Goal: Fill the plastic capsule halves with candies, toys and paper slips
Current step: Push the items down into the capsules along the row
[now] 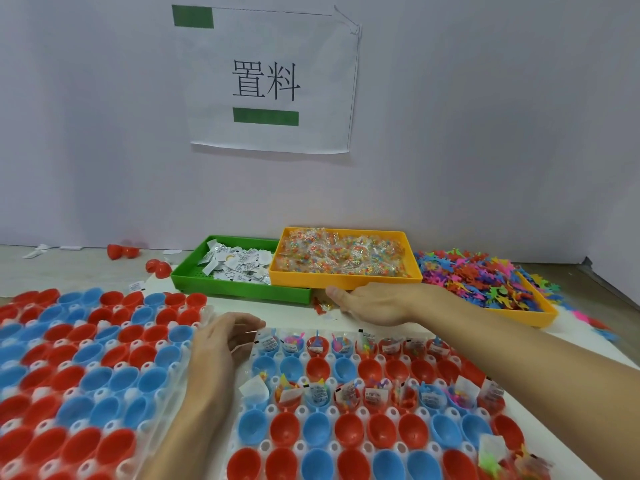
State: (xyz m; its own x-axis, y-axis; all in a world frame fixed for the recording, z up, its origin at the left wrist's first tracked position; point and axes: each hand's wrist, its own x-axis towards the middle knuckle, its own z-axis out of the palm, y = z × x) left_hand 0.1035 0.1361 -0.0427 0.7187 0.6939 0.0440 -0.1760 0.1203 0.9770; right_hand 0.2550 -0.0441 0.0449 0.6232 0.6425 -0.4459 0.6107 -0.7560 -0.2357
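The right hand [372, 303] is laid flat, fingers straight, its fingertips hidden against the yellow candy tray [346, 284]. The left hand [221, 344] is loosely curled; any pinched slip cannot be made out.

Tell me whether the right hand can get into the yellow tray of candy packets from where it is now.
Probably yes. The right hand lies at the near wall of the yellow tray, which is open-topped, with the candy packets heaped uncovered. Nothing stands between them; it only needs to lift over the rim.

- Wall [485, 133]: plain, pale lilac-grey, evenly lit.
- Paper sign [273, 81]: white, fixed to wall, two black characters, green bars.
- Counter [69, 268]: light, mottled surface, met the wall.
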